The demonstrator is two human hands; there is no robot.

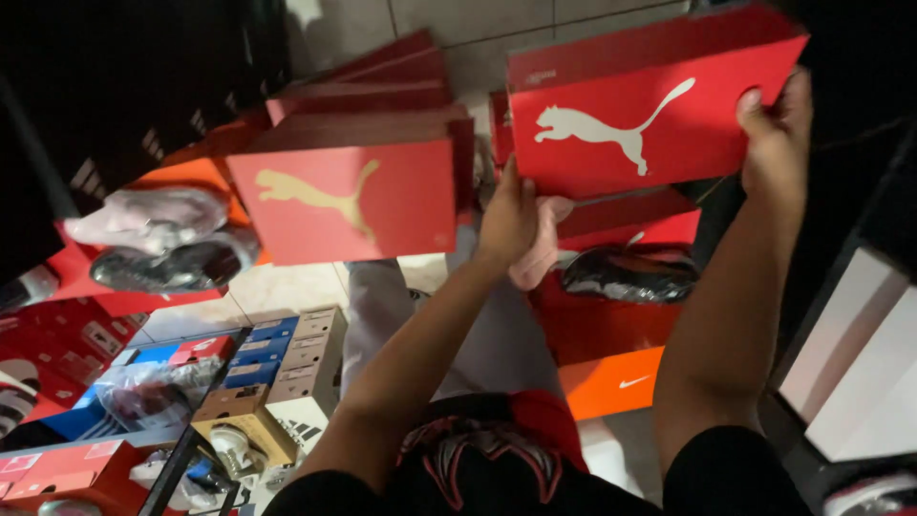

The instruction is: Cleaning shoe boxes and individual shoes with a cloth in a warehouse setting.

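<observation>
Holding a red shoe box (650,100) up between both hands, the person grips it by its two short ends. The left hand (508,222) presses against the box's lower left corner with fingers curled around the edge, and the right hand (776,129) clamps the right end, thumb on the front face and fingers wrapped behind. The box sits tilted, high in the view, its long side facing the camera, with a pale leaping-cat figure on it. Just left of it stands a stack of red boxes (358,182), the front one showing a gold figure. Below the held box, a black shoe (630,274) lies in an open red box, and an orange box (611,382) rests beneath that. On the left, a black shoe in plastic wrap (177,263) lies near more boxes (277,358).
</observation>
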